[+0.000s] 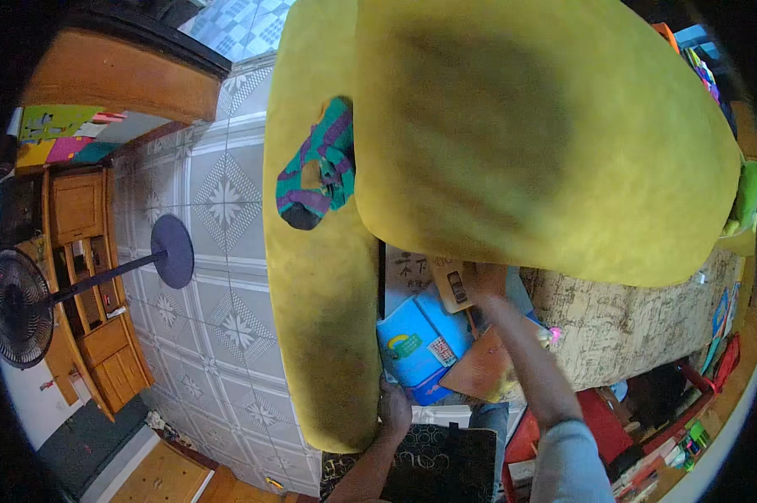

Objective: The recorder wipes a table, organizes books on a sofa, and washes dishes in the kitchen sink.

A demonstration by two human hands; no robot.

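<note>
My right hand [488, 294] reaches in under the front edge of a large yellow seat cushion [542, 157]. It is blurred, with its fingers partly hidden, beside a light wooden piece [452, 286] with a dark inset. Whether it grips anything, I cannot tell. Below it lie a blue booklet [416, 339] and an orange-brown book or folder [479, 371], overlapping each other. My left hand [396, 409] touches the lower inner edge of a long yellow upholstered section [328, 314]; its fingers are partly hidden. A green and purple striped sock [315, 166] rests on that section.
A pedestal fan [23, 308] stands at the left on patterned floor tiles [227, 251], near a wooden cabinet [101, 314]. Beige patterned fabric [623, 314] extends at right. A red seat [598, 421] is at lower right, and black printed cloth [441, 462] is nearest me.
</note>
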